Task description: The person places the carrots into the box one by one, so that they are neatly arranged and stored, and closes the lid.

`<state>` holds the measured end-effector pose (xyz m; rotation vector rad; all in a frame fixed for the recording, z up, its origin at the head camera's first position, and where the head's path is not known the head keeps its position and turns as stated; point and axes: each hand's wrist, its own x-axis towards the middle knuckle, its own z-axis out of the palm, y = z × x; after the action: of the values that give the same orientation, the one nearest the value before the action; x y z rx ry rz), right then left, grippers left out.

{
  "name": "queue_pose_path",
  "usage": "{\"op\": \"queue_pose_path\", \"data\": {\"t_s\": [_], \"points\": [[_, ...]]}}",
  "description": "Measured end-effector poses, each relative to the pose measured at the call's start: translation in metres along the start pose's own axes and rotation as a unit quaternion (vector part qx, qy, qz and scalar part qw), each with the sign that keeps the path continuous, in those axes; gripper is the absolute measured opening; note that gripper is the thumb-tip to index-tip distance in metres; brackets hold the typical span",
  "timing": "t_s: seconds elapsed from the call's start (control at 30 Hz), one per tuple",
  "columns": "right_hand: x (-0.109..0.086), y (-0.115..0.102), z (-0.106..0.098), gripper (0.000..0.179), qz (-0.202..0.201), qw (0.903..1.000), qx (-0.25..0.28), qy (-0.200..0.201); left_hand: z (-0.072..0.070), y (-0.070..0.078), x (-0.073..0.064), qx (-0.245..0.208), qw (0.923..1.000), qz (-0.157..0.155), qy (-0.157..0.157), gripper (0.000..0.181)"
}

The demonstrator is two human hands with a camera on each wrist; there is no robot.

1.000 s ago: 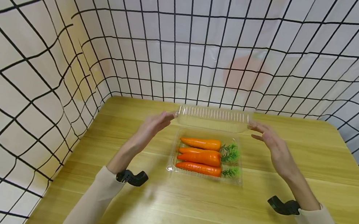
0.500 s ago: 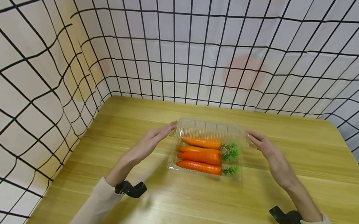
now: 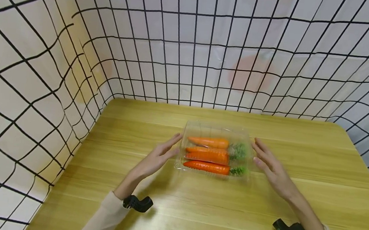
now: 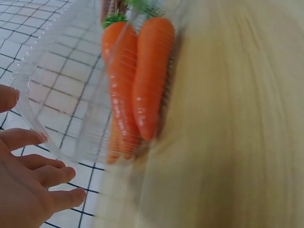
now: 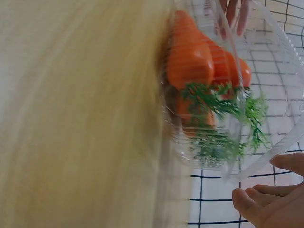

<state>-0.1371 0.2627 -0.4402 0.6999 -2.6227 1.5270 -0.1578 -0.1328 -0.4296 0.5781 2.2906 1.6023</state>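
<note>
A clear plastic clamshell box [image 3: 180,166] lies on the wooden table, holding several orange carrots [image 3: 206,167] with green tops [image 3: 237,171]. Its hinged see-through lid [image 4: 57,102] slants over the carrots, still partly raised in both wrist views. My left hand [image 3: 154,160] is at the lid's left end, fingers extended and fingertips at its edge. Mirroring it, my right hand [image 3: 274,175] is at the right end with fingers extended; in the right wrist view one fingertip meets the lid's rim. Neither hand curls around the box.
A wooden tabletop [image 3: 211,215] extends around the box. Black wire grid panels [image 3: 210,57] backed by pale cloth rise behind it and on both sides. Each wrist wears a black camera mount [image 3: 138,203].
The lid has swung from upright behind the box down toward me, over the carrots. Both hands have come nearer to me along with it.
</note>
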Motion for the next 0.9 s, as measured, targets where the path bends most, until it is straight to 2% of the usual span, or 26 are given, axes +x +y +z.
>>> {"op": "queue_pose_path", "data": {"t_s": [0.2, 0.57, 0.77, 0.9], "points": [[-0.005, 0.006, 0.007, 0.061, 0.027, 0.9987, 0.028, -0.033, 0.005, -0.010, -0.002, -0.006, 1.0000, 0.001, -0.005, 0.060], [-0.012, 0.017, 0.014, 0.068, 0.022, 0.9931, 0.082, -0.082, 0.011, -0.020, -0.003, -0.019, 0.9997, 0.006, -0.016, 0.067], [-0.016, 0.020, 0.014, 0.069, 0.036, 0.9929, 0.068, -0.091, 0.013, -0.021, -0.004, -0.012, 0.9999, 0.003, -0.009, 0.070], [-0.019, 0.020, 0.015, 0.070, 0.054, 0.9939, 0.046, -0.085, 0.013, -0.023, -0.005, 0.022, 0.9997, 0.004, 0.008, 0.068]]}}
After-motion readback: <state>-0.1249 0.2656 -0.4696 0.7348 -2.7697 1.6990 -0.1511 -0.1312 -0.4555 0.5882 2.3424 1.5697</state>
